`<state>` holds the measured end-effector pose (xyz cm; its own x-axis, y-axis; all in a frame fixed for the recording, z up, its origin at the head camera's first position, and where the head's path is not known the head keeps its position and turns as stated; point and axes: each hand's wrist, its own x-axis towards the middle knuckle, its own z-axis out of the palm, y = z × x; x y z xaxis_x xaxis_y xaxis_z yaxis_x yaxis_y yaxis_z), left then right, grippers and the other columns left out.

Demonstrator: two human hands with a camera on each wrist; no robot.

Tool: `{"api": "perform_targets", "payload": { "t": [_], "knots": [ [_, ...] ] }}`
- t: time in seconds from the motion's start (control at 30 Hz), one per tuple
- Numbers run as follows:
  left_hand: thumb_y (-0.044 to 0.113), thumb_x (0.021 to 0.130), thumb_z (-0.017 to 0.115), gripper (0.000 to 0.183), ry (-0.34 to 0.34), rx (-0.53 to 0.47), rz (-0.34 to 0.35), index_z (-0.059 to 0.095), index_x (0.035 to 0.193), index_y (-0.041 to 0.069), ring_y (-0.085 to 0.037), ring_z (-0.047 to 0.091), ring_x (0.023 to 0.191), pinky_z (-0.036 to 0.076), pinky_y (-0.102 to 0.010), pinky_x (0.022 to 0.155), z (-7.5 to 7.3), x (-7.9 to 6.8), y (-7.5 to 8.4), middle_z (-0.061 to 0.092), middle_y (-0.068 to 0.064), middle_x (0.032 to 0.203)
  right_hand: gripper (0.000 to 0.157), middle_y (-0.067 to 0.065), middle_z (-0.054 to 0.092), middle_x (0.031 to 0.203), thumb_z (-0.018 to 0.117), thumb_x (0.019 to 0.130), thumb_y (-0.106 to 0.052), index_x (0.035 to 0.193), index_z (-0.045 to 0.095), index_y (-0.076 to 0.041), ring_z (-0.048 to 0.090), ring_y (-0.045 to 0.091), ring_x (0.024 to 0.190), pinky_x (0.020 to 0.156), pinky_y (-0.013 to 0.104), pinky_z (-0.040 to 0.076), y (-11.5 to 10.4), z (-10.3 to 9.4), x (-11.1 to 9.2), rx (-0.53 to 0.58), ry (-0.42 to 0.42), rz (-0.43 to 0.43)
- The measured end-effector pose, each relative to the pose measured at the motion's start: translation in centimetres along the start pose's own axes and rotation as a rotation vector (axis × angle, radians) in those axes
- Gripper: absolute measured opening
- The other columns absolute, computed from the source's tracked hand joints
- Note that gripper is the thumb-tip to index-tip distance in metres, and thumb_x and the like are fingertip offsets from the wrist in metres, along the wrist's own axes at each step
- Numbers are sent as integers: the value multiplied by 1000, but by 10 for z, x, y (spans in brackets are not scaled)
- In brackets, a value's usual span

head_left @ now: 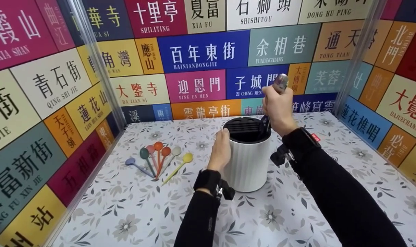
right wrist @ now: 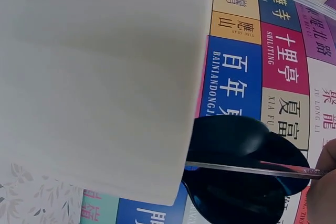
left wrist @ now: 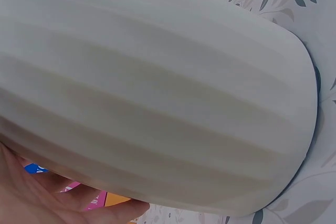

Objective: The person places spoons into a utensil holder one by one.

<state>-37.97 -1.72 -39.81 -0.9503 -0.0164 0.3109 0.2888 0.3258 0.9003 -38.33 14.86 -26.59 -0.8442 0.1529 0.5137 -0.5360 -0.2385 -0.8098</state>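
One metal utensil (right wrist: 247, 169): upright-ish, down into white holder (head_left: 245, 164)
Right hand (head_left: 278, 107): nearer, fingers gripping it
Left hand (head_left: 220, 149): cups holder's left side

On the left of the worktop (head_left: 101, 206) small spoons lie in a fan, heads toward the far side: blue spoon (head_left: 131, 161) leftmost, then green spoon (head_left: 144, 153), pink spoon (head_left: 150, 150), two orange spoons (head_left: 166, 151), grey spoon (head_left: 176, 151) and, rightmost, yellow spoon (head_left: 187, 157). Grey flowers and leaves pattern the white worktop. Colourful blocks of Chinese characters and Latin letters cover the far wall (head_left: 204, 51), left wall (head_left: 47, 79) and right wall (head_left: 410, 92). Strips (head_left: 97, 63) run up both far corners.
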Motion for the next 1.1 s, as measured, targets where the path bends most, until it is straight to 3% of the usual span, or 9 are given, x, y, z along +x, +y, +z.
{"api": "perform_targets", "payload": {
  "t": [0.33, 0.47, 0.57, 0.7, 0.83, 1.1],
  "knots": [
    [42, 114, 24, 60, 7, -2, -13, 48, 149, 0, -35, 46, 143, 35, -45, 120, -1, 0, 4, 51, -20, 153, 47, -7, 29, 48, 57, 101, -5, 60, 35, -15, 25, 5, 38, 37, 21, 20, 0, -7, 1, -27, -40, 41],
    [43, 113, 23, 61, -1, -7, -25, 49, 149, 1, -35, 47, 143, 35, -46, 119, 0, -1, 3, 52, -20, 152, 47, -4, 33, 51, 59, 102, -9, 62, 36, -14, 31, 9, 41, 39, 23, 28, 2, -13, 0, -69, -46, 42],
    [45, 112, 22, 62, 5, 4, -42, 50, 147, 2, -36, 48, 142, 36, -46, 118, 1, -2, 3, 53, -19, 152, 37, -1, 44, 56, 63, 103, -14, 69, 48, -11, 45, 14, 47, 48, 27, 42, 3, -17, 0, -179, -27, 13],
    [46, 112, 21, 63, 10, 14, -52, 51, 147, 3, -36, 47, 143, 36, -46, 119, 2, -1, 3, 53, -19, 152, 18, 4, 62, 76, 65, 103, -21, 89, 60, -10, 63, 19, 71, 73, 32, 53, 4, -19, -1, -314, -8, -16],
    [44, 113, 22, 62, 2, -1, -48, 50, 148, 2, -34, 45, 145, 34, -45, 120, 2, -1, 3, 51, -19, 154, 13, 8, 68, 91, 65, 102, -21, 98, 60, -9, 65, 24, 89, 90, 36, 53, 4, -20, 0, -332, -17, -26],
    [45, 113, 21, 63, 2, -17, -47, 48, 151, 2, -35, 43, 146, 33, -45, 121, 3, -1, 2, 49, -19, 156, 15, 0, 68, 94, 64, 103, -23, 100, 62, -9, 61, 22, 97, 92, 31, 46, 8, -27, 0, -402, -32, -9]
  ]
}}
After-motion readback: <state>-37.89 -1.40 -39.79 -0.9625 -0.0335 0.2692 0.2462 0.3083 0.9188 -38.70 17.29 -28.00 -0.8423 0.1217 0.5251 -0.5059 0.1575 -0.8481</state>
